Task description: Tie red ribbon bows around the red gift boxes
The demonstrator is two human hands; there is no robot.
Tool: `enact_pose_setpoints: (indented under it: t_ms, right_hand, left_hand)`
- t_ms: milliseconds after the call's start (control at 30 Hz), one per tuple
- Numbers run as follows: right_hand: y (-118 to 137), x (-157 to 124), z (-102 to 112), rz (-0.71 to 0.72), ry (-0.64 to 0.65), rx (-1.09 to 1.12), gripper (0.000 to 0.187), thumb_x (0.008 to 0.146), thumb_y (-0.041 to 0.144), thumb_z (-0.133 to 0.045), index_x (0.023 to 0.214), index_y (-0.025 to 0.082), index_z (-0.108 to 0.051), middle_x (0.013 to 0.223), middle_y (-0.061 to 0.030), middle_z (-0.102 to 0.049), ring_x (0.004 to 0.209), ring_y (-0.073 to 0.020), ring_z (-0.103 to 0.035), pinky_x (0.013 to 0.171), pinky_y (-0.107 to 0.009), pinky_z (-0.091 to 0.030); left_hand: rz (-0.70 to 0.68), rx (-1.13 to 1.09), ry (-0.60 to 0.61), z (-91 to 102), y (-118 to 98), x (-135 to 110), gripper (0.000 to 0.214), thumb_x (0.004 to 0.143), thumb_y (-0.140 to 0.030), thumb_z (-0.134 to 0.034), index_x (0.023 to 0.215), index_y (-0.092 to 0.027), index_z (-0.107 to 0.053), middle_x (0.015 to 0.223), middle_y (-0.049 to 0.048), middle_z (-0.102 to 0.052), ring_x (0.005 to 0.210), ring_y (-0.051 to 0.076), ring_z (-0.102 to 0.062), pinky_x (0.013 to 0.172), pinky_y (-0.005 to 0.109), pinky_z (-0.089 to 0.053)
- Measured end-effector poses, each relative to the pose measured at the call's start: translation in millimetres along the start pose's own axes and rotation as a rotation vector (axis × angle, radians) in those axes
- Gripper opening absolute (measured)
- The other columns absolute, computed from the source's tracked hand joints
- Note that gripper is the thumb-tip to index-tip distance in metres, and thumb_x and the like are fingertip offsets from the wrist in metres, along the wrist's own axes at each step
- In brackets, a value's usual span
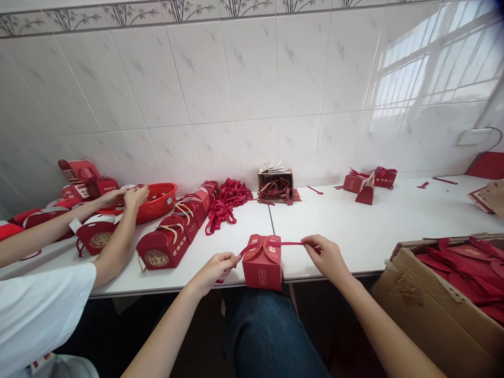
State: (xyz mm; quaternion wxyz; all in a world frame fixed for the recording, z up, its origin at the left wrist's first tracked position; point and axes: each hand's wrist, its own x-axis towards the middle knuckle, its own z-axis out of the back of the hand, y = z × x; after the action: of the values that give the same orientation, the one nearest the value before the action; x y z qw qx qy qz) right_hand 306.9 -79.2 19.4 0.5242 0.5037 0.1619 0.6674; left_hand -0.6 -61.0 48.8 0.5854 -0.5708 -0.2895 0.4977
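Observation:
A small red gift box (262, 265) stands at the near edge of the white table (354, 231), right in front of me. A thin red ribbon (285, 243) runs across its scalloped top. My left hand (214, 270) pinches the ribbon's left end beside the box. My right hand (325, 254) pinches the right end and holds it taut, level with the box top.
A person in a white shirt at my left has both hands (126, 198) by a red basket (159, 202). A row of finished red boxes (173, 236), a heap of red ribbons (226, 202) and a small open carton (275, 185) lie mid-table. A cardboard carton of flat red blanks (452, 294) sits at right.

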Motion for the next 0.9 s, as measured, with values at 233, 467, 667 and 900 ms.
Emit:
enact_pose_setpoints:
  t_ms: [233,467,667,900]
  right_hand:
    - [-16,-14,-4,0.256,-0.049,-0.416,0.026,0.087,0.019,-0.049,0.083,0.025,-0.073,0.086,-0.0059,-0.067,0.083,-0.0199,-0.056,0.073,-0.033,-0.04]
    - [-15,-8,-18,0.277,-0.189,-0.53,0.03,0.087,0.015,-0.047,0.084,0.028,-0.074,0.079,-0.0066,-0.06,0.073,-0.0181,-0.047,0.067,-0.031,-0.034]
    - [-7,-3,-23,0.178,-0.201,-0.434,0.026,0.081,0.011,-0.044,0.089,0.019,-0.067,0.083,-0.0075,-0.052,0.078,-0.0195,-0.05,0.07,-0.031,-0.04]
    - [32,-42,-20,0.156,0.078,-0.3,0.013,0.08,0.014,-0.042,0.085,0.02,-0.053,0.08,-0.0051,-0.054,0.072,-0.0179,-0.051,0.064,-0.029,-0.038]
  left_hand:
    - [0.046,-0.057,0.042,7.6,7,-17,0.045,0.069,-0.05,-0.067,0.062,-0.018,-0.036,0.051,-0.0093,-0.03,0.043,0.003,-0.014,0.045,0.022,-0.007]
    - [0.011,-0.077,-0.109,13.6,12,-25,0.035,0.066,-0.046,-0.069,0.064,-0.014,-0.054,0.052,-0.0056,-0.039,0.044,0.005,-0.031,0.045,0.02,-0.024]
    - [-0.222,0.218,-0.605,13.9,7,-23,0.037,0.067,-0.047,-0.065,0.092,-0.02,-0.067,0.096,0.0063,-0.059,0.094,0.022,-0.055,0.081,0.032,-0.044]
    - [-0.232,0.434,-0.259,-10.6,6,-44,0.033,0.08,-0.048,-0.052,0.088,-0.022,-0.072,0.091,0.0058,-0.067,0.087,0.022,-0.06,0.08,0.03,-0.045]
